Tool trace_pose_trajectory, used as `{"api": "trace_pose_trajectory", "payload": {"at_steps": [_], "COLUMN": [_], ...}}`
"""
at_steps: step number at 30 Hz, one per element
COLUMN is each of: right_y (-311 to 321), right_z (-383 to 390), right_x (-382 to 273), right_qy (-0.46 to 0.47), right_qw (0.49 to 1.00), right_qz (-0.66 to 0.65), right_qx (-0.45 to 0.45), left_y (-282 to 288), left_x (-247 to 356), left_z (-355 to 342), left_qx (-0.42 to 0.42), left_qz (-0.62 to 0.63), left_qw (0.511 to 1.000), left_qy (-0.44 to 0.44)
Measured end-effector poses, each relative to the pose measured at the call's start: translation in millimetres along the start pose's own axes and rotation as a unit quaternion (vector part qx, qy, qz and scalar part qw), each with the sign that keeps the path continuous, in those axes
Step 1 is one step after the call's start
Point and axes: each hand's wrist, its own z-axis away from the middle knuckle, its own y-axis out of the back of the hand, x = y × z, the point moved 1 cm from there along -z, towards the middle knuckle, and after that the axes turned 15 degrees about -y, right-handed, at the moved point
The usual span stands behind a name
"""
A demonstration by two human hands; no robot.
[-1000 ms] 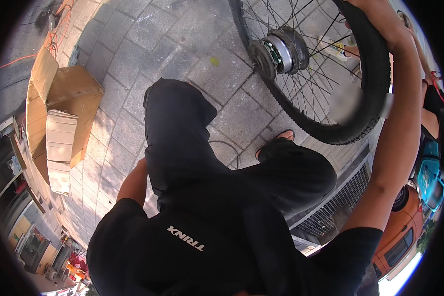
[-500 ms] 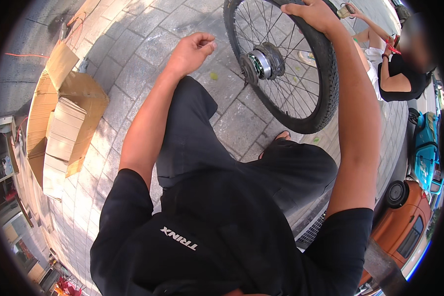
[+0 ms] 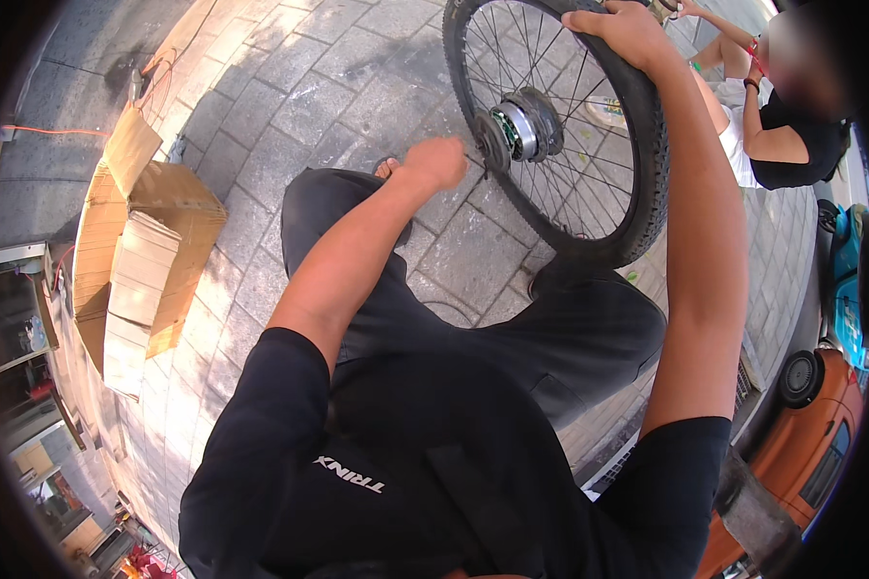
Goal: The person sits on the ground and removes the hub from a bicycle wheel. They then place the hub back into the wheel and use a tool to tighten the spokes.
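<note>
A spoked bicycle wheel (image 3: 644, 169) with a black knobbly tyre stands tilted in front of me. Its thick hub (image 3: 523, 130) shows a silver band, green parts inside and a dark disc on the near side. My right hand (image 3: 616, 31) grips the tyre's upper right. Just left of the hub, my left hand (image 3: 436, 162) has its fingers curled, back upward, close to the axle end; whatever they hold is hidden. My legs in dark trousers (image 3: 589, 347) are spread on the paving below the wheel.
An open cardboard box (image 3: 145, 270) lies at the left, with an orange cord (image 3: 58, 129) beyond. Another person (image 3: 782, 145) in a black top sits at upper right. A blue vehicle (image 3: 846, 280) and an orange car (image 3: 801, 454) are along the right edge; a grate shows near my right elbow.
My left hand rose from beside my knee, then moved right and down toward the hub. The wheel has shifted left in view, with my right hand still on its tyre.
</note>
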Motion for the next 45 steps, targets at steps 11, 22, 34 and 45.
{"api": "trace_pose_trajectory", "payload": {"at_steps": [11, 22, 34, 45], "right_y": [10.0, 16.9, 0.8, -46.3], "right_z": [14.6, 18.3, 5.4, 80.4], "right_x": [-3.6, -2.0, -13.9, 94.1], "right_qy": [0.029, 0.004, 0.026, 0.024], "right_qw": [0.999, 0.999, 0.997, 0.976], "right_qz": [-0.015, -0.014, 0.011, -0.215], "right_qx": [0.002, -0.048, -0.071, -0.038], "left_y": [-26.5, -38.8, -31.3, -32.1], "left_x": [-4.1, -20.0, -23.7, -33.0], "left_z": [-39.1, -46.2, -37.9, -39.9], "left_qx": [0.037, 0.050, 0.074, 0.124], "left_qz": [0.052, 0.159, 0.094, 0.084], "left_qw": [0.997, 0.982, 0.991, 0.989], "left_qy": [-0.051, -0.088, -0.060, -0.012]}}
